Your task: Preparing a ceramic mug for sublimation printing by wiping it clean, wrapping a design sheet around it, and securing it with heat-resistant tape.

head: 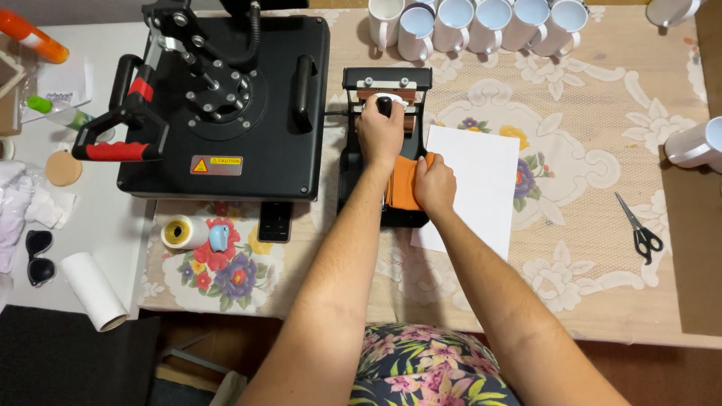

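Observation:
My left hand [380,134] is closed around the black knob at the back of a small black mug press [352,162] in the middle of the table. My right hand [435,184] grips the orange heating wrap [404,183] of that press from its right side. Whether a mug sits inside the wrap is hidden by both hands. A blank white sheet of paper [479,180] lies just right of the press, partly under my right hand.
A large black flat heat press [226,113] with red-gripped handle stands left. Several white mugs [481,26] line the far edge; another mug [696,143] at right. Scissors [639,229], tape roll [184,231], paper roll [92,289], sunglasses [37,257], black phone [275,220].

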